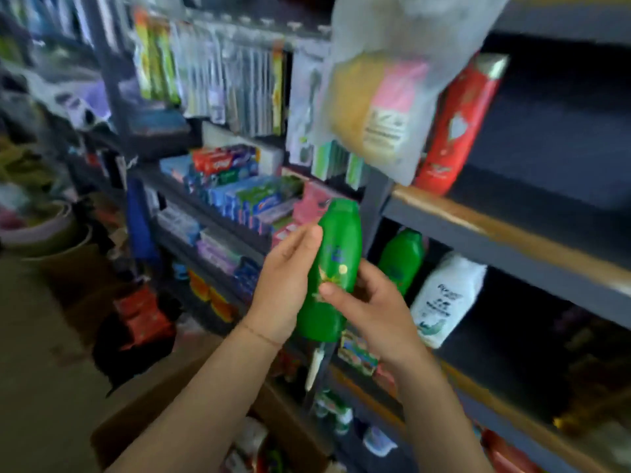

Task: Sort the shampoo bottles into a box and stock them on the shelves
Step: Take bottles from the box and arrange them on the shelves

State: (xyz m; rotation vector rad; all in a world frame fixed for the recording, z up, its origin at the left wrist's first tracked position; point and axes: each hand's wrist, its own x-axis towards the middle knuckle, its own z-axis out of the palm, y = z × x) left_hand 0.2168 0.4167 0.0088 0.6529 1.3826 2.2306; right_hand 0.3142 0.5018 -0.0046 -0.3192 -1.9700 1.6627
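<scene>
I hold 1 green plastic shampoo bottle (336,264) in both hands before the shelves.

My left hand (285,278) cups its side, fingers curled around it; my right hand (367,302) pinches its lower front, thumb on the label. Beyond, 1 matching green bottle (403,259) and 1 white bottle (444,298) stand on the wood-edged shelf (495,233).
</scene>
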